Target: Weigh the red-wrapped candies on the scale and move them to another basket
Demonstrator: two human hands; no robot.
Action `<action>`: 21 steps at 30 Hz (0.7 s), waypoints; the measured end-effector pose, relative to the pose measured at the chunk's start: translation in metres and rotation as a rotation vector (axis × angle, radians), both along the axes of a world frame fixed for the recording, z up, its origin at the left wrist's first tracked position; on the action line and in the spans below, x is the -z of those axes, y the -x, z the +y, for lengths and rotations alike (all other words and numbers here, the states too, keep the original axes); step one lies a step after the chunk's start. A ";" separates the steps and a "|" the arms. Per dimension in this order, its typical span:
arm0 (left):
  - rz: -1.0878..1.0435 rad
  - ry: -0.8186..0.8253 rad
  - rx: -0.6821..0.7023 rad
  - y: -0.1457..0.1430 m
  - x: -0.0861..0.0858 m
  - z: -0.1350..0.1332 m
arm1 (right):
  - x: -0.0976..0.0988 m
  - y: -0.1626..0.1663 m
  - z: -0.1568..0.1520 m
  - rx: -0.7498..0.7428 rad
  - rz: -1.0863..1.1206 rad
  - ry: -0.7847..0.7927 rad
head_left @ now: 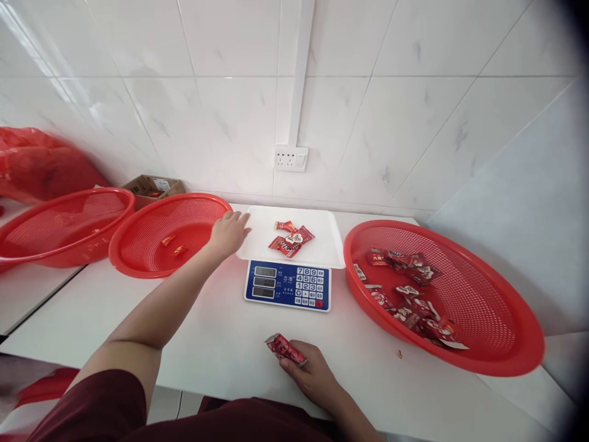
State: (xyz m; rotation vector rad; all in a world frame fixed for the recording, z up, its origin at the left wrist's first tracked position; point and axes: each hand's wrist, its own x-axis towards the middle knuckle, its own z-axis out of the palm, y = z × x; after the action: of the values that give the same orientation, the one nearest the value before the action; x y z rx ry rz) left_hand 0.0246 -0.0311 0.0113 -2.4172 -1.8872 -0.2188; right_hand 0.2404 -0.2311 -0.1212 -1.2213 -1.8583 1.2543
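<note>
My left hand (229,232) reaches out to the left edge of the white tray (322,245) of the blue weighing scale (289,285), fingers curled at the rim of a red basket (138,258). A few red candy packets (291,239) lie on the tray. My right hand (313,374) rests on the white table near the front edge, closed on a red candy packet (284,347).
A large red basket (488,356) with several candy packets stands at the right. The middle red basket holds two small candies (173,244). Another red basket (59,224), a cardboard box (154,186) and a red bag (37,162) are at the left. A wall socket (291,158) is behind the scale.
</note>
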 end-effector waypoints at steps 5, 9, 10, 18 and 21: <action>-0.028 0.066 0.298 -0.058 0.007 0.034 | 0.000 0.001 -0.001 0.023 0.009 0.024; -0.008 0.115 0.352 -0.086 0.014 0.052 | 0.000 0.001 -0.003 0.034 0.010 0.011; -0.003 0.122 0.360 -0.088 0.015 0.055 | 0.001 0.001 -0.003 0.036 0.003 0.001; -0.072 0.003 0.209 -0.037 -0.009 0.042 | 0.005 0.000 -0.001 0.025 -0.021 -0.036; -0.151 -0.084 0.029 0.014 -0.024 0.030 | 0.005 0.000 -0.001 0.010 -0.021 -0.035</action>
State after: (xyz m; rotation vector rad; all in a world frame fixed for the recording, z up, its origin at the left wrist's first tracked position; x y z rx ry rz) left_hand 0.0106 -0.0014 0.0353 -2.4365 -1.8596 -0.4845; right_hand 0.2407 -0.2316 -0.1263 -1.2284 -1.8793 1.2035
